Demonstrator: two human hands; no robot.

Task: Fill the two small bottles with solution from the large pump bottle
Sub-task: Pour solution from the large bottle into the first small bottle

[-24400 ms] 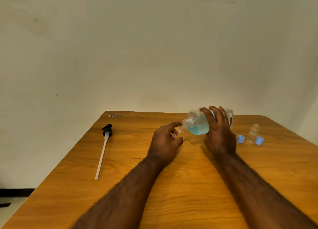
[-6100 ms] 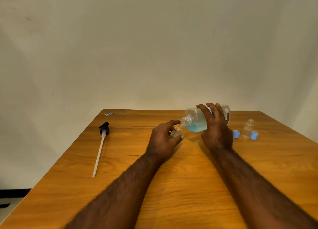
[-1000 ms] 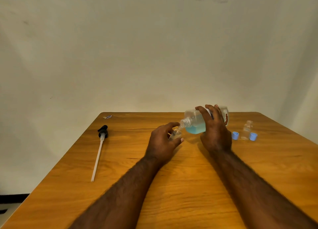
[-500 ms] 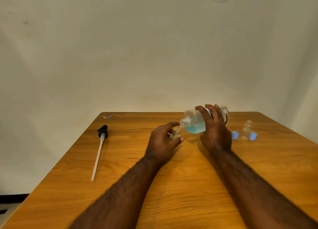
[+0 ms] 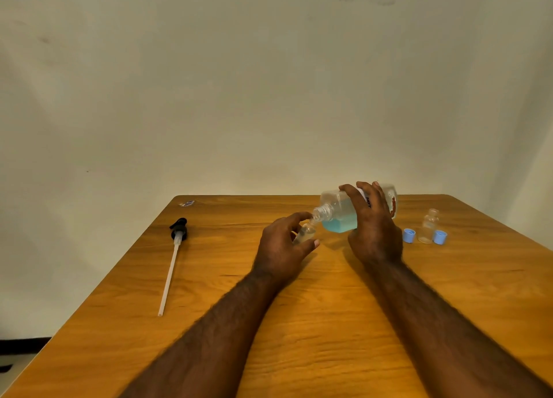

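Observation:
My right hand [image 5: 374, 227] grips the large clear bottle [image 5: 338, 215], tipped on its side with its open threaded neck pointing left; blue solution pools in its lower part. My left hand [image 5: 284, 245] pinches a small clear bottle [image 5: 305, 233], tilted with its mouth right under the large bottle's neck. Whether liquid is flowing is too small to tell. A second small clear bottle [image 5: 428, 225] stands upright and uncapped at the right, between two blue caps [image 5: 408, 235] [image 5: 440, 237].
The pump head with its long white dip tube [image 5: 172, 260] lies on the left part of the wooden table [image 5: 299, 323]. A small scrap [image 5: 187, 203] sits at the far left corner. A pale wall rises right behind the table.
Nothing has visibly moved over the last second; both hands keep the same pouring pose they had in the older frames.

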